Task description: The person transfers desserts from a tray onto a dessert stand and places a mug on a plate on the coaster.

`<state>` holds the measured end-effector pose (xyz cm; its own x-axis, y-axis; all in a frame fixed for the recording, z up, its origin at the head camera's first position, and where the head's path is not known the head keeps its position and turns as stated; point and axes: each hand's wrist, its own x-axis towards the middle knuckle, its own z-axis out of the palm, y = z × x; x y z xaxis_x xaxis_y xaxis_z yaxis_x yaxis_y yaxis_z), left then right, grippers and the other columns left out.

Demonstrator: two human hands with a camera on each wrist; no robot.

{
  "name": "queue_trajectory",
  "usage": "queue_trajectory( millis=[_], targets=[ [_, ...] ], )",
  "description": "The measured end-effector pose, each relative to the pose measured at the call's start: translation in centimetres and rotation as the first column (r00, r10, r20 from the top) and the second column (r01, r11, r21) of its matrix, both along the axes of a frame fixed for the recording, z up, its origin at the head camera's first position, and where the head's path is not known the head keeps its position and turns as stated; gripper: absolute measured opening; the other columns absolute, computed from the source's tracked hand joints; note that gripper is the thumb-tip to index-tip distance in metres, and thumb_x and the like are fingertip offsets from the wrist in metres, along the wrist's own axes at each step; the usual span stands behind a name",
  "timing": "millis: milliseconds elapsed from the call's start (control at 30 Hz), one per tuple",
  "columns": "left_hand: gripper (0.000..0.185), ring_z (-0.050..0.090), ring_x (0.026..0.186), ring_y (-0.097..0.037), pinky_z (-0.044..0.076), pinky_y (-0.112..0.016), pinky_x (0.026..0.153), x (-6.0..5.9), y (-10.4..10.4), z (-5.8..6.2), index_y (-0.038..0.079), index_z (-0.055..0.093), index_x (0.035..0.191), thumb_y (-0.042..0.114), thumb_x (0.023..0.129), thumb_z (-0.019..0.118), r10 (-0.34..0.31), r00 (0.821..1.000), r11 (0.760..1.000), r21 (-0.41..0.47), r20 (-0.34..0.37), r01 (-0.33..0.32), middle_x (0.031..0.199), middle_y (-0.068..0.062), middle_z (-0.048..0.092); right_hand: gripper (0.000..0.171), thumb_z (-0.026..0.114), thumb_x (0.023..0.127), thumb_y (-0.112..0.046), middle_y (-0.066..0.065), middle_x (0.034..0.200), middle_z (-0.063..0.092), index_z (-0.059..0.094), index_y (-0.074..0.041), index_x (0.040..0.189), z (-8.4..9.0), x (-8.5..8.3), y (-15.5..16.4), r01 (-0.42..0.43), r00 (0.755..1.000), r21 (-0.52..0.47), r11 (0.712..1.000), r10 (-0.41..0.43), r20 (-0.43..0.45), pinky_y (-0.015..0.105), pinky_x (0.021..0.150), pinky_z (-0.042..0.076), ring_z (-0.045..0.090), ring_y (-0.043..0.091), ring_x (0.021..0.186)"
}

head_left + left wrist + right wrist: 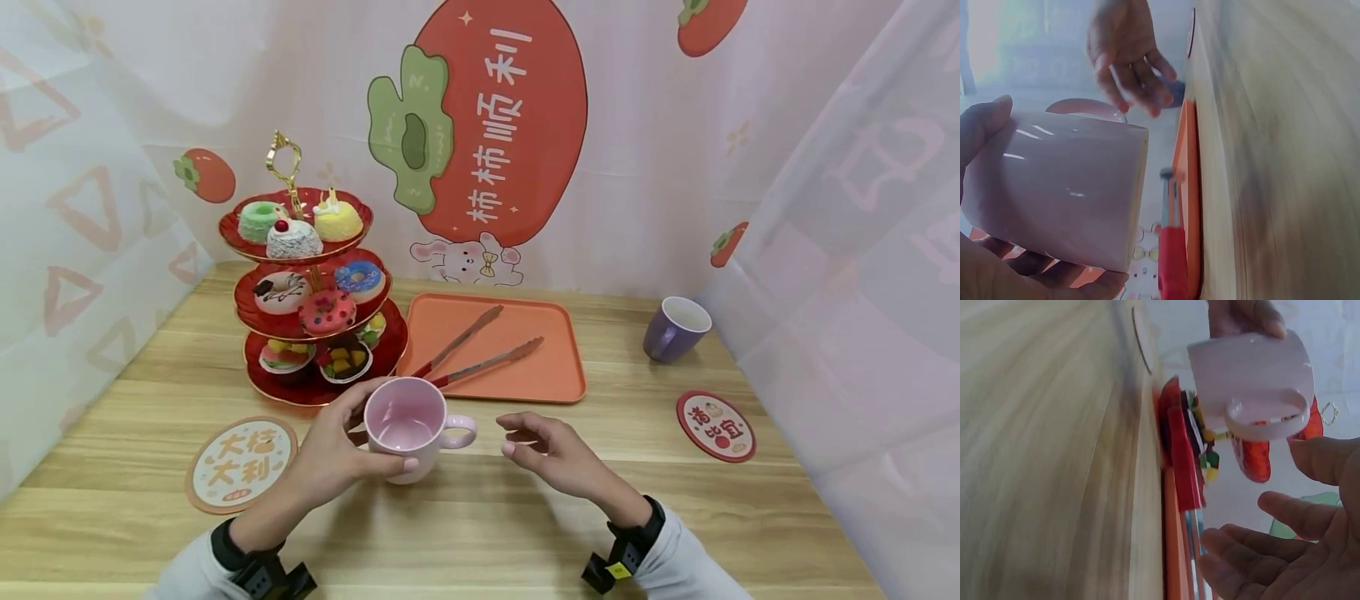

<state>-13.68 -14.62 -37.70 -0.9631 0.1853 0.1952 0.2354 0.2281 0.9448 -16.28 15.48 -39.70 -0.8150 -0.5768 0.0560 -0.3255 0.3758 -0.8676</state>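
Observation:
A pink mug [405, 421] is held above the table in my left hand [337, 454], whose fingers and thumb wrap its body. Its handle [459, 432] points right, toward my right hand [555, 454]. That hand hovers a short way off the handle, fingers loosely bent and holding nothing. In the left wrist view the mug [1060, 187] is clear of the wood. From the right wrist view, a gap shows between the mug's handle [1269, 422] and my right fingers [1241, 550].
Behind the mug lies an orange tray [558, 358] with red-handled tongs [480, 358]. A three-tier red stand [251, 362] with cakes and donuts stands left. A round coaster [243, 462] lies front left. At right are a purple mug [675, 329] and a red coaster [716, 427].

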Motion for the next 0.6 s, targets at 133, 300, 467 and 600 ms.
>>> queue_trajectory(
  millis=[133, 300, 467, 600],
  targets=[
    [0.079, 0.055, 0.101, -0.027, 0.047, -0.045, 0.079, 0.1, -1.3, -0.1, 0.016, 0.050, 0.130, 0.017, 0.061, 0.088, 0.030, 1.000, 0.999, -0.018, -0.001, -0.030, 0.117, -0.003, 0.056, 0.041, 0.059, 0.093, -0.027, 0.011, 0.124, 0.056, 0.054, -0.006, 0.127, 0.0, 0.0, 0.8, 0.013, 0.981, 0.134, 0.991, 0.014, -0.193, 0.045, 0.086, 0.044, 0.051, 0.029, 0.113],
    [0.079, 0.055, 0.100, -0.027, 0.049, -0.035, 0.074, 0.3, -3.1, -0.1, 0.011, 0.048, 0.131, 0.016, 0.063, 0.088, 0.105, 0.994, 0.992, -0.077, 0.003, -0.105, 0.117, -0.006, 0.056, 0.040, 0.063, 0.090, -0.024, 0.013, 0.124, 0.055, 0.056, -0.003, 0.124, -0.1, -0.1, 1.5, 0.042, 0.937, 0.269, 0.962, 0.055, -0.345, 0.047, 0.090, 0.040, 0.049, 0.028, 0.116],
    [0.081, 0.053, 0.101, -0.026, 0.048, -0.028, 0.074, 0.6, -4.4, 0.1, 0.009, 0.045, 0.133, 0.017, 0.064, 0.087, 0.166, 0.986, 0.979, -0.120, 0.006, -0.164, 0.119, -0.008, 0.055, 0.040, 0.063, 0.090, -0.022, 0.024, 0.126, 0.050, 0.056, -0.002, 0.124, -0.3, -0.2, 2.1, 0.080, 0.929, 0.348, 0.934, 0.057, -0.366, 0.055, 0.091, 0.036, 0.046, 0.039, 0.117],
    [0.080, 0.052, 0.102, -0.023, 0.047, -0.024, 0.075, 0.8, -5.3, 0.0, 0.011, 0.044, 0.134, 0.015, 0.066, 0.086, 0.185, 0.983, 0.974, -0.129, -0.001, -0.184, 0.121, -0.008, 0.053, 0.039, 0.064, 0.089, -0.020, 0.028, 0.126, 0.047, 0.057, -0.001, 0.122, -0.5, -0.3, 2.4, 0.102, 0.922, 0.375, 0.921, 0.054, -0.384, 0.057, 0.090, 0.036, 0.044, 0.044, 0.116]
  ],
)
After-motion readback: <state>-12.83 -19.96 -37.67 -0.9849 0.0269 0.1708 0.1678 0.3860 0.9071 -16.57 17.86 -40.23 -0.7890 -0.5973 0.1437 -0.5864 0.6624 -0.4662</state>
